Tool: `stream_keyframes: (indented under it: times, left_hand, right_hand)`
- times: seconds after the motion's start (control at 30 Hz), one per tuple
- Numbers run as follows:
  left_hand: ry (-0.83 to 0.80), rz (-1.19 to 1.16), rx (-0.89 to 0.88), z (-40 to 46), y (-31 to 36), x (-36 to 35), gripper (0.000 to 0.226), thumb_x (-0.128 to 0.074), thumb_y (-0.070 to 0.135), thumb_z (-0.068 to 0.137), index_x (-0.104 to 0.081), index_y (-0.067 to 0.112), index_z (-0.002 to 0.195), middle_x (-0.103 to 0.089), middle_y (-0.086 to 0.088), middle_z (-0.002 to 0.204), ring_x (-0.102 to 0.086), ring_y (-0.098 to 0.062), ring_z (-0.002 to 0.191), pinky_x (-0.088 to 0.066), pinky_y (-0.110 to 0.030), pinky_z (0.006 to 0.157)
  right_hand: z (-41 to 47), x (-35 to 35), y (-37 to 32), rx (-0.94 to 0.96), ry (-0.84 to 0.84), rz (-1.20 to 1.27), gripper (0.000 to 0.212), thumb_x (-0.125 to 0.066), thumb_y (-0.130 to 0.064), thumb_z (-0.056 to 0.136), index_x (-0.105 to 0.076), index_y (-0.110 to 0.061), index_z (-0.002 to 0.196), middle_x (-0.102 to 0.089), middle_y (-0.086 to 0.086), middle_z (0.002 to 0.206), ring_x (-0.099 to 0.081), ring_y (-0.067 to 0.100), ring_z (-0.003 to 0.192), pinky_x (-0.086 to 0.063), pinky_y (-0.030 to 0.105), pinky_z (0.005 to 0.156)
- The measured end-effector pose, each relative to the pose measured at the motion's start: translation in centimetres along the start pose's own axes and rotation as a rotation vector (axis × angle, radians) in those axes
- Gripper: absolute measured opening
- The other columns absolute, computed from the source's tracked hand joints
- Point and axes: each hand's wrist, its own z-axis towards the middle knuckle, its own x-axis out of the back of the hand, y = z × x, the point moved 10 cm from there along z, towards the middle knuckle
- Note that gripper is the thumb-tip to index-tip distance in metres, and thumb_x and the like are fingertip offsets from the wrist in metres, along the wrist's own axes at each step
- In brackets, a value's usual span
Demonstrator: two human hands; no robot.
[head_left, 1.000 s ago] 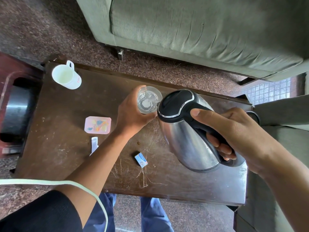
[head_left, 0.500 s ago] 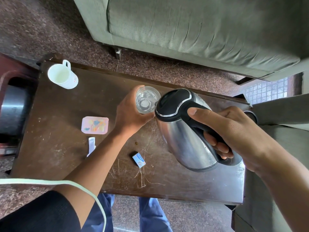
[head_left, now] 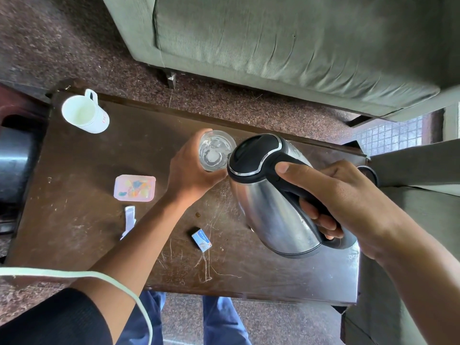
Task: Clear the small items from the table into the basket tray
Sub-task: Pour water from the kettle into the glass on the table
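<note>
My left hand (head_left: 191, 175) grips a clear glass (head_left: 214, 150) with water in it, over the middle of the dark wooden table (head_left: 74, 190). My right hand (head_left: 341, 202) holds the black handle of a steel kettle (head_left: 271, 200), tilted with its spout at the rim of the glass. Small items lie on the table: a pink packet (head_left: 135, 188), a white strip (head_left: 129, 219) partly hidden by my forearm, and a small blue-and-white box (head_left: 201, 239). A white mug (head_left: 84, 112) stands at the far left corner. No basket tray is in view.
A green sofa (head_left: 286, 41) stands beyond the table. A dark object (head_left: 15, 158) sits off the table's left end. A grey cushion (head_left: 418, 165) lies to the right, and the kettle's base ring (head_left: 368, 171) shows behind my right hand. A white cable (head_left: 74, 275) crosses my left arm.
The hands, glass and kettle hold nearly the same pose. The view has shifted slightly; the kettle stays tilted against the glass.
</note>
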Motion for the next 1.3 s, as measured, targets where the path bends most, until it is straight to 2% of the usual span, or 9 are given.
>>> stream_keyframes:
  times: [0.13, 0.37, 0.5, 0.67, 0.8, 0.93, 1.03, 1.13, 1.3]
  left_hand:
    - [-0.001, -0.005, -0.001, 0.0, 0.1, 0.0, 0.089, -0.081, 0.058, 0.067, -0.056, 0.026, 0.146, -0.071, 0.009, 0.138, -0.066, -0.012, 0.126, -0.047, -0.024, 0.103]
    - [0.002, -0.011, -0.002, 0.0, 0.4, 0.1, 0.089, -0.084, 0.052, 0.068, -0.057, 0.024, 0.147, -0.07, 0.007, 0.14, -0.067, -0.016, 0.128, -0.052, -0.034, 0.107]
    - [0.011, -0.035, 0.008, 0.1, 0.4, 0.3, 0.09, -0.083, 0.055, 0.067, -0.057, 0.024, 0.147, -0.071, 0.008, 0.139, -0.067, -0.014, 0.128, -0.051, -0.032, 0.108]
    - [0.011, -0.077, 0.033, 0.0, 0.2, 0.3, 0.091, -0.081, 0.057, 0.063, -0.058, 0.026, 0.146, -0.073, 0.011, 0.135, -0.068, -0.012, 0.126, -0.054, -0.038, 0.11]
    - [0.018, -0.083, 0.045, -0.1, -0.2, 0.4, 0.091, -0.085, 0.059, 0.062, -0.058, 0.03, 0.144, -0.073, 0.014, 0.133, -0.068, -0.01, 0.125, -0.054, -0.035, 0.109]
    - [0.012, -0.071, 0.06, 0.0, -1.2, -0.3, 0.085, -0.097, 0.045, 0.07, -0.058, 0.031, 0.144, -0.073, 0.013, 0.133, -0.069, -0.012, 0.124, -0.055, -0.043, 0.106]
    - [0.001, -0.109, 0.061, 0.3, -1.8, -1.0, 0.084, -0.099, 0.045, 0.07, -0.059, 0.03, 0.142, -0.073, 0.011, 0.131, -0.07, -0.013, 0.122, -0.057, -0.047, 0.104]
    - [0.025, -0.134, 0.039, 0.5, -2.1, -1.6, 0.084, -0.102, 0.04, 0.07, -0.06, 0.026, 0.142, -0.072, 0.01, 0.131, -0.07, -0.01, 0.121, -0.058, -0.045, 0.104]
    - [0.075, -0.083, 0.013, 0.8, -2.8, -2.2, 0.09, -0.102, 0.047, 0.069, -0.059, 0.02, 0.143, -0.072, 0.007, 0.132, -0.071, -0.011, 0.119, -0.059, -0.042, 0.102]
  right_hand:
    - [0.0, 0.0, 0.1, 0.003, 0.004, 0.005, 0.069, -0.066, -0.072, 0.073, -0.049, -0.013, 0.043, -0.037, 0.008, 0.042, -0.03, 0.019, 0.041, -0.028, 0.029, 0.045]
    - [-0.1, -0.2, 0.7, 0.002, -0.002, 0.052, 0.071, -0.067, -0.071, 0.075, -0.048, -0.01, 0.043, -0.035, 0.008, 0.041, -0.028, 0.02, 0.041, -0.026, 0.03, 0.047]
    - [-0.2, -0.2, 1.3, 0.013, 0.009, 0.09, 0.071, -0.066, -0.07, 0.074, -0.045, -0.01, 0.044, -0.031, 0.01, 0.043, -0.025, 0.021, 0.045, -0.021, 0.034, 0.051]
    - [-0.2, -0.1, 1.5, 0.116, 0.037, 0.157, 0.073, -0.067, -0.068, 0.075, -0.042, -0.006, 0.046, -0.029, 0.011, 0.043, -0.026, 0.022, 0.047, -0.023, 0.026, 0.048]
    - [-0.5, 0.2, 1.6, 0.213, 0.054, 0.256, 0.076, -0.069, -0.068, 0.077, -0.041, -0.005, 0.044, -0.028, 0.015, 0.042, -0.026, 0.023, 0.044, -0.027, 0.031, 0.048]
    - [-0.9, 0.7, 1.4, 0.306, 0.067, 0.356, 0.09, -0.07, -0.08, 0.072, -0.041, 0.001, 0.045, -0.03, 0.013, 0.038, -0.027, 0.022, 0.04, -0.028, 0.038, 0.05]
    - [-1.2, 1.2, 1.2, 0.359, 0.084, 0.409, 0.089, -0.07, -0.08, 0.073, -0.044, 0.001, 0.044, -0.033, 0.004, 0.036, -0.029, 0.02, 0.038, -0.027, 0.033, 0.049]
    - [-1.4, 1.6, 1.0, 0.4, 0.099, 0.463, 0.09, -0.07, -0.078, 0.075, -0.042, 0.002, 0.043, -0.032, 0.004, 0.036, -0.03, 0.017, 0.037, -0.025, 0.03, 0.05]
    - [-1.6, 2.2, 0.3, 0.456, 0.113, 0.532, 0.076, -0.07, -0.074, 0.076, -0.047, -0.011, 0.04, -0.034, 0.001, 0.034, -0.029, 0.017, 0.035, -0.025, 0.029, 0.048]
